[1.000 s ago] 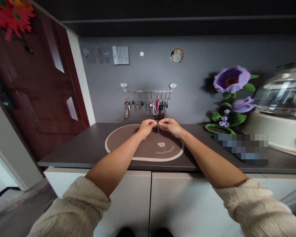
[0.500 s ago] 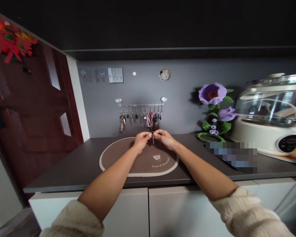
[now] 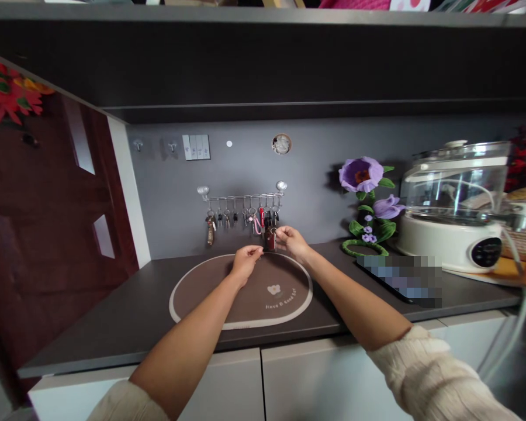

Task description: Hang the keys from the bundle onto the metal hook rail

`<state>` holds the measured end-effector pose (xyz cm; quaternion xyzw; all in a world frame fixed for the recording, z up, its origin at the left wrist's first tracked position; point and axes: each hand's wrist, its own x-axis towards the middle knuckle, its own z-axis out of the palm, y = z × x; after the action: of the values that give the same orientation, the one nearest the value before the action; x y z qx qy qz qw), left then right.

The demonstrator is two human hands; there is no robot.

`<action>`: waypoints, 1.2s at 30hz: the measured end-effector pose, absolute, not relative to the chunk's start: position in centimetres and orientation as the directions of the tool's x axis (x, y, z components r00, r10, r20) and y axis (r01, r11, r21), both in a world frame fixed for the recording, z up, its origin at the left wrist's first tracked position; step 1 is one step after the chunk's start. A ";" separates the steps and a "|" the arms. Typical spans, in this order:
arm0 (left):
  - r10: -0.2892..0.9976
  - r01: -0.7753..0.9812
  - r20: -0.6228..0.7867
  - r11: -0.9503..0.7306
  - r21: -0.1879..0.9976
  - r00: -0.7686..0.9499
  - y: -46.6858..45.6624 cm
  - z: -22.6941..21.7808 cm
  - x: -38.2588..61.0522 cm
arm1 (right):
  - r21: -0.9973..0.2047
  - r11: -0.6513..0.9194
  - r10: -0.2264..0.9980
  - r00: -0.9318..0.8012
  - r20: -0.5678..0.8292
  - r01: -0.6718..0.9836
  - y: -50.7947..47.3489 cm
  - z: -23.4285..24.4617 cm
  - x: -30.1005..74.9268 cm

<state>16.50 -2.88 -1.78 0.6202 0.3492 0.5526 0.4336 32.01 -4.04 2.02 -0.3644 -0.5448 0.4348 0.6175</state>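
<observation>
My right hand (image 3: 291,242) is closed in a pinch on a small ring with a key (image 3: 274,238), held just under the right end of a wall rail (image 3: 245,196). Bunches of keys hang from the rail's hooks, among them a red tag (image 3: 262,216), a pink strap (image 3: 256,225) and a brown fob (image 3: 269,241) close behind the held key. Lower and to the left, my left hand (image 3: 245,262) is pinched over the brown oval mat (image 3: 214,292). What sits between its fingertips, if anything, is too small to make out.
Purple crafted flowers (image 3: 362,175) stand right of the mat on the dark countertop (image 3: 114,316). A phone-like slab (image 3: 383,279), partly pixelated, lies before them. Further right is a white appliance with a clear top (image 3: 447,234). A dark shelf (image 3: 263,64) overhangs the counter.
My hands, together at a key ring before, are now apart. The right has risen toward the hanging keys with the key; the left has dropped lower and left. The view has tilted and shifted slightly.
</observation>
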 end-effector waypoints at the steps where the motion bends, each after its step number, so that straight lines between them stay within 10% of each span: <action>1: 0.911 -0.044 0.384 -0.382 0.923 0.149 -2.9 -1.8 16.5 | -0.925 0.354 0.935 0.050 0.351 -0.138 -4.0 2.5 32.3; 36: 0.926 -0.042 0.362 -0.360 0.932 0.103 -2.7 -1.8 16.4 | -0.974 0.224 0.931 0.286 0.227 0.044 1.9 9.4 34.8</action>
<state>16.40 -2.65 -1.76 0.6045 0.3659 0.5609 0.4314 34.77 1.87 9.38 -0.5096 -0.4782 0.3579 0.6192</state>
